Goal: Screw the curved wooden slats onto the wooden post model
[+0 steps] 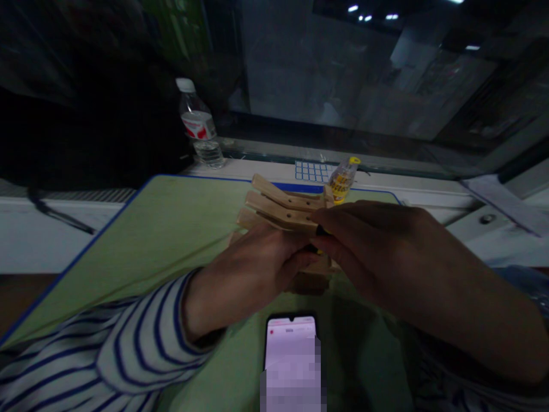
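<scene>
Left hand (249, 269) and right hand (377, 246) hold wooden slats (278, 209) near yellow-capped bottle (342, 180).

The white counter (429, 191) carries a green mat (163, 229) with a blue border, on which a lit phone (291, 349) and some wooden pieces (309, 281) lie, while a water bottle (199, 126) stands at its far edge and papers (501, 200) lie to the right.
</scene>
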Motion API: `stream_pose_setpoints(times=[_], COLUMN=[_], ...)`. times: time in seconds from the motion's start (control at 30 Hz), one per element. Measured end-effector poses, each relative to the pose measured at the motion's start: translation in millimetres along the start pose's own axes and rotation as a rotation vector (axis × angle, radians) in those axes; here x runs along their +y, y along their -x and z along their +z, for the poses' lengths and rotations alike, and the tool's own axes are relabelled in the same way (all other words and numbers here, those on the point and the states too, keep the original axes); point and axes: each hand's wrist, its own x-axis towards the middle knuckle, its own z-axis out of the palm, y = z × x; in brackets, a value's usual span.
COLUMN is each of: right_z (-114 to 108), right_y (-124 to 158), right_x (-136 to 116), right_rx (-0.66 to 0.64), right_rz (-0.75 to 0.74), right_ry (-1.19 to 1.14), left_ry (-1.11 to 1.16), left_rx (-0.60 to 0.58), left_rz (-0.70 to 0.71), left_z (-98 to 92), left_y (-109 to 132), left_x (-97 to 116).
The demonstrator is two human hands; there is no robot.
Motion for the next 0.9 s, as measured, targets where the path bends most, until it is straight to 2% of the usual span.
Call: stream_pose_setpoints(times=[0.17, 0.3, 0.5, 0.7, 0.8, 0.9], right_z=[1.8, 3.9, 4.9, 5.6, 4.4, 2.1], right_y=[-1.1, -2.8, -5.0, -4.0, -1.7, -0.6], right_x=[1.1, 2.0, -2.1, -0.5, 1.0, 1.5], right_rx=[-0.041, -0.074, -0.055, -0.040, -0.008, -0.047], right_rz=[0.014, 0.031, 0.021, -0.009, -0.052, -0.043], right_ry=[0.031, -0.036, -0.058, -0.076, -0.101, -0.135], left_ry=[-0.047, -0.054, -0.076, -0.054, -0.096, -0.117], left_rx=[0.028, 0.041, 0.103, 0.087, 0.091, 0.075], left_rz=[-0.004, -0.031, -0.081, -0.002, -0.027, -0.055], left_z=[1.0, 0.6, 0.6, 3.2, 5.4, 6.8], left_y=[0.2, 0.2, -2.3, -1.7, -1.3, -0.7], left_x=[0.1, 0.8, 3.5, -6.7, -9.6, -9.9])
